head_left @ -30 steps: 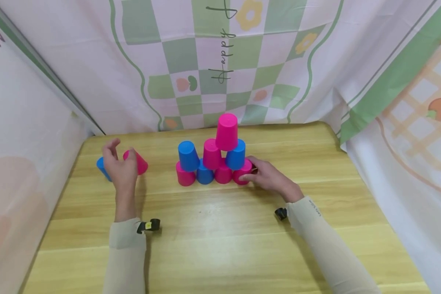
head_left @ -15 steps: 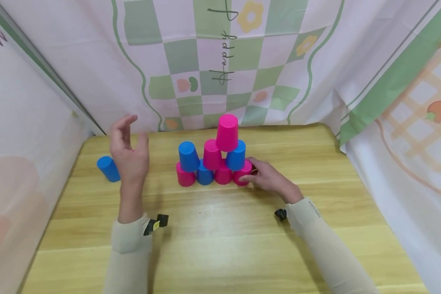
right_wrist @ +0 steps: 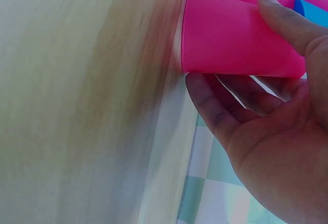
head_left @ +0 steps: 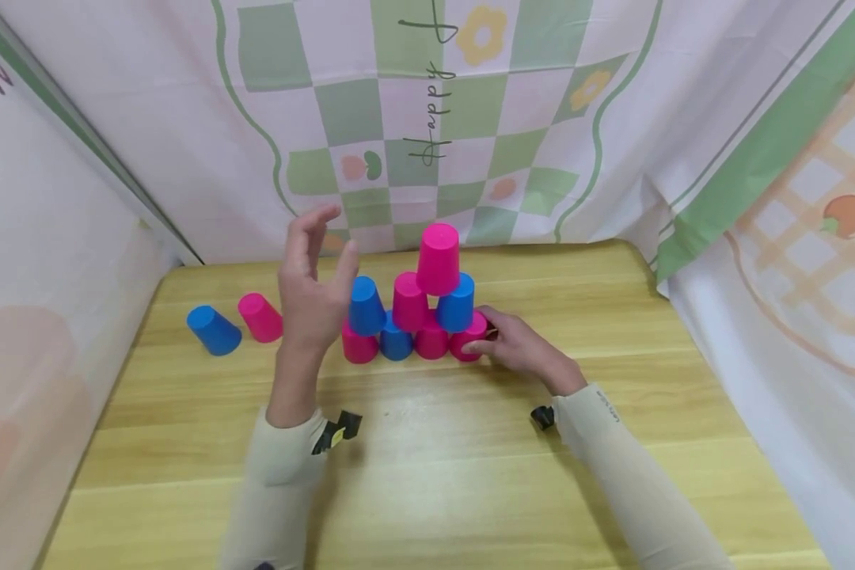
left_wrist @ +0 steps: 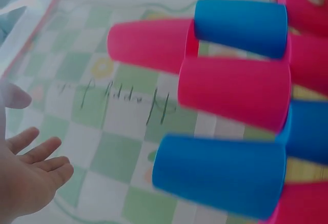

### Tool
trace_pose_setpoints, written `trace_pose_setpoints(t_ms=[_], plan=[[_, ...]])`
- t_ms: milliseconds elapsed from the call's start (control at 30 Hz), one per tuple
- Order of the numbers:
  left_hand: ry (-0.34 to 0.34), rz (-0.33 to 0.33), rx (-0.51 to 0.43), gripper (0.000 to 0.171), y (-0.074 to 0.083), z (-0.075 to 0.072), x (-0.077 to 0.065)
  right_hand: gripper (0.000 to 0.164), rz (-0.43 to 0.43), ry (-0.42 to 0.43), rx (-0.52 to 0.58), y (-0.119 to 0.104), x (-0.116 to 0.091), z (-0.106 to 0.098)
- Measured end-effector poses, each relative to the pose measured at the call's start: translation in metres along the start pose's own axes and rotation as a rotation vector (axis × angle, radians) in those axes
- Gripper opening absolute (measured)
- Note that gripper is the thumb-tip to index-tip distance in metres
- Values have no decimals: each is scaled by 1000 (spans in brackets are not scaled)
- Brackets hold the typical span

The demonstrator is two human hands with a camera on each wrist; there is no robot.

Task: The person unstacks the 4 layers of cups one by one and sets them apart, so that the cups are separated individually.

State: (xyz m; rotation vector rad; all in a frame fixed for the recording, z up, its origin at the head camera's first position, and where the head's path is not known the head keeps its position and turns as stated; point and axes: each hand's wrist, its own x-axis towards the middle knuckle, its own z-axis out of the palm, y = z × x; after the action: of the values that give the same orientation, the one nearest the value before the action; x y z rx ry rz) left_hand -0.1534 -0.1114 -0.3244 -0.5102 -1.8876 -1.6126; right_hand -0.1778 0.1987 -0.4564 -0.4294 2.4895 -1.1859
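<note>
Pink and blue plastic cups stand upside down in a stepped stack. The bottom row has several cups, and above it sit a blue cup [head_left: 366, 305], a pink cup [head_left: 409, 302] and another blue cup [head_left: 457, 304]. One pink cup [head_left: 438, 260] tops the right side. My right hand [head_left: 523, 348] holds the bottom row's rightmost pink cup [right_wrist: 236, 39], thumb on one side and fingers on the other. Empty, with fingers spread and relaxed, my left hand [head_left: 313, 297] is raised at the stack's left end, beside the left blue cup [left_wrist: 220, 175] in the left wrist view.
Left of the stack, a blue cup [head_left: 214, 330] and a pink cup [head_left: 260, 318] stand apart on the wooden table [head_left: 427, 475]. A checked curtain [head_left: 427, 103] hangs behind the table's far edge, with more cloth at both sides.
My left hand has moved right, away from the two separate cups to the stack's left end, uncovering the pink one. My right hand has stayed at its cup.
</note>
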Motion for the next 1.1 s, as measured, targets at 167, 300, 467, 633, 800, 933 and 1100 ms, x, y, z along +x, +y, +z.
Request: trace_pose_setpoints(t_ms=[167,300,467,633,800,933,1100], plan=[[-86,18,-3,50,2,20,0,50,1,3,4,0,1,0],[-184,-2,7,60,3,32,0,48,11,7,1,1,1,0],[-303,-101,89,77,0,45,0,49,18,8,8,0,0,0],[-348,-178,144,83,-6,55,-2,47,37,2,12,-1,0,1],[-367,-234,154,83,-12,63,-4,49,19,1,3,0,0,1],[-384,-265,151,84,-16,69,-3,48,9,10,-6,2,1,1],[-398,-284,134,83,-20,75,-3,49,-3,8,-8,3,1,0]])
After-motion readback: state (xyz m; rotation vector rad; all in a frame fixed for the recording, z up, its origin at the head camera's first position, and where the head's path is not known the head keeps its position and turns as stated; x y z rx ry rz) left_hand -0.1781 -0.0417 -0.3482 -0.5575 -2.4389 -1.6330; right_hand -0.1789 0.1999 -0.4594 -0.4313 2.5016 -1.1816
